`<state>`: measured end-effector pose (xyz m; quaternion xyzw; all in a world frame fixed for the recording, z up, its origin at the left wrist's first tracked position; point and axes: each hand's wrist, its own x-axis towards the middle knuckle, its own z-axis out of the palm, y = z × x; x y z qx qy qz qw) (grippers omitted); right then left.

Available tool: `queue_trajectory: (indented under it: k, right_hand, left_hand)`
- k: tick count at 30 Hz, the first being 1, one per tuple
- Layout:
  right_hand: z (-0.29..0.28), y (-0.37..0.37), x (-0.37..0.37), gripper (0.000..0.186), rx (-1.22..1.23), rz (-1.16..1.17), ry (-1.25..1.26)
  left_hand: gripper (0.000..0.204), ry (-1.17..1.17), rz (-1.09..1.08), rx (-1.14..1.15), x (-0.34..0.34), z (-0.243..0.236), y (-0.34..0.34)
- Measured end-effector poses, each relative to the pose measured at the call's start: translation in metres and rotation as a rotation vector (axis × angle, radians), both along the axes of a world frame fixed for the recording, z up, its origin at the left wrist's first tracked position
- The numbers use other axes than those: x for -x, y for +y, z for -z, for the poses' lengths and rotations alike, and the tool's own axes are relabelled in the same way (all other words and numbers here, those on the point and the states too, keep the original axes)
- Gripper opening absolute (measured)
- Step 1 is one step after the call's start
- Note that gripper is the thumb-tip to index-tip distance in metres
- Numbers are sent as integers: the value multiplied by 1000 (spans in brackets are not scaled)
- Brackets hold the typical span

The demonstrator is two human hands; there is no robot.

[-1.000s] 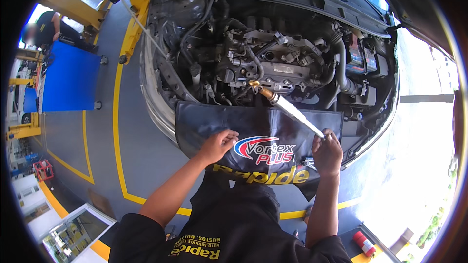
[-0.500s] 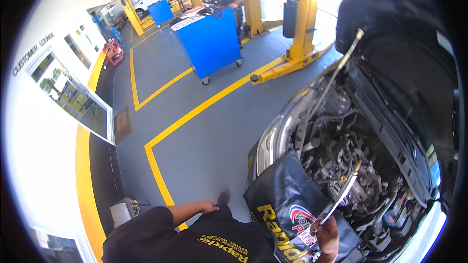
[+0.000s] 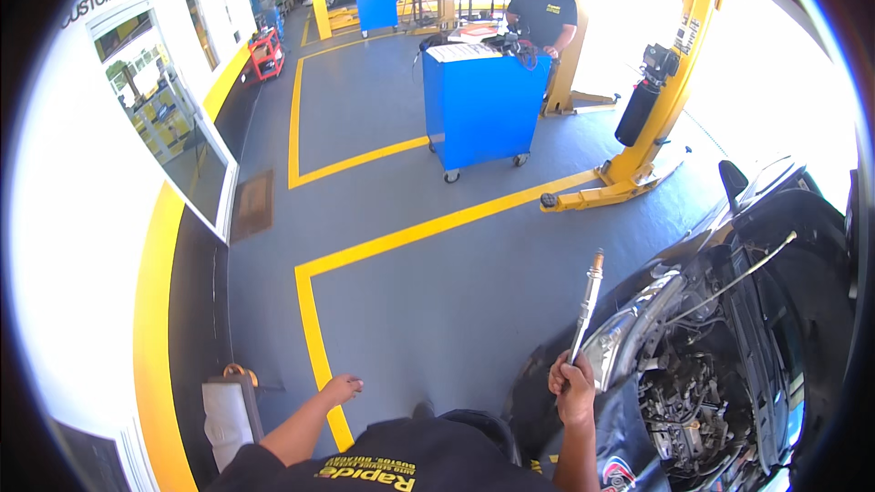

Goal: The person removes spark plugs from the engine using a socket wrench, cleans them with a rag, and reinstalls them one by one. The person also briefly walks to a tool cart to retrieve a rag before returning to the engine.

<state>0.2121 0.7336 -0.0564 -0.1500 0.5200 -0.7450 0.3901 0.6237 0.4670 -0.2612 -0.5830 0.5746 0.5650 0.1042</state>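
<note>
My right hand (image 3: pixel 572 383) grips a long silver metal tool (image 3: pixel 585 310) with a copper-coloured tip, held upright at the lower right of the view. Beside it is the dark car (image 3: pixel 802 282) with its bonnet raised and engine bay (image 3: pixel 693 410) exposed; a black fender cover (image 3: pixel 622 433) hangs over the front. My left hand (image 3: pixel 343 389) hangs over the grey floor at lower left, empty, its fingers loosely apart.
A yellow lift post (image 3: pixel 676 100) stands behind the car. Further back a co-worker (image 3: pixel 542 14) stands at a wheeled blue cart (image 3: pixel 483 109). Left are a glass door (image 3: pixel 169 128), a mat (image 3: pixel 252 205), a red trolley (image 3: pixel 266 59) and a grey object (image 3: pixel 228 410) against the wall.
My view has swung left from the engine to the workshop floor. My right hand has lifted the tool from over the engine bay to upright; my left hand has left the fender cover.
</note>
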Motion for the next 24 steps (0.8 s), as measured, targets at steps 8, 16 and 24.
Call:
queue_trajectory:
  k: [8, 16, 24]
  right_hand:
    - [-11, -137, 27, 32, -42, -136, 139]
    - [-6, -275, 110, 34, -94, -188, 189]
    - [-35, -446, 214, 30, 37, -264, 188]
  left_hand:
    - [39, 323, -110, 100, 120, -57, -150]
    - [36, 284, 173, 183, 210, -4, -287]
    - [32, 185, -275, 84, 196, -7, -410]
